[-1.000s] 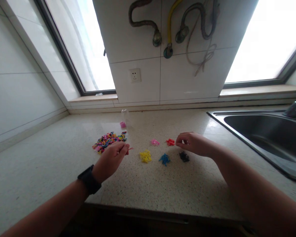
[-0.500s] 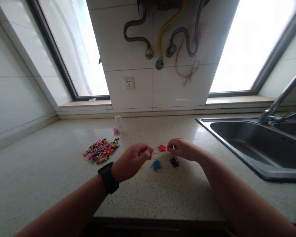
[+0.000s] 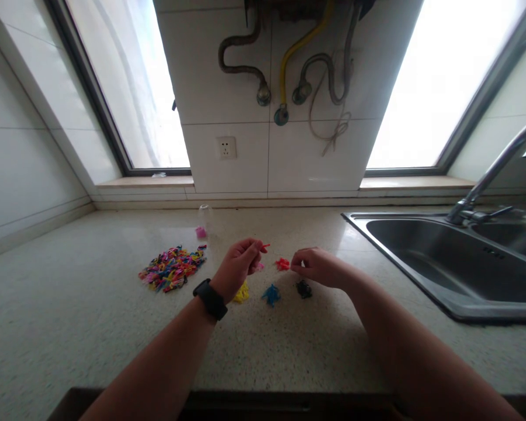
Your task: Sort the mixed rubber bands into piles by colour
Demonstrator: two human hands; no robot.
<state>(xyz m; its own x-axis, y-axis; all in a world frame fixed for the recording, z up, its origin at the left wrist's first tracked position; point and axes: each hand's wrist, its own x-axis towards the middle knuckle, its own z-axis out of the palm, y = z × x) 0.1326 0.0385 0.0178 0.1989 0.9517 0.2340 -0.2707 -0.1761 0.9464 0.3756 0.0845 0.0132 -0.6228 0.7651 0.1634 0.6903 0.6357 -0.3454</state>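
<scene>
My left hand (image 3: 241,258) is closed in a pinch on a small red hair tie (image 3: 265,248), raised a little over the counter. Fingers bent together, my right hand (image 3: 313,266) is at the right edge of a red pile of hair ties (image 3: 283,264); anything between its fingertips is too small to make out. Nearer me lie a blue pile (image 3: 271,295) and a black pile (image 3: 304,288). Partly covered by my left hand are a yellow pile (image 3: 242,292) and a bit of pink (image 3: 259,266). A large mixed-colour heap of hair ties (image 3: 173,268) spreads to the left.
Behind the heap stands a clear plastic container (image 3: 205,217), with a pink object (image 3: 200,232) beside it. A steel sink (image 3: 403,257) with a faucet (image 3: 486,175) takes up the right side. Hoses and a socket (image 3: 227,147) are on the tiled wall.
My left hand has lifted slightly away from me and left with the red hair tie, uncovering more of the yellow pile. My right hand stays by the red pile. The view has shifted slightly.
</scene>
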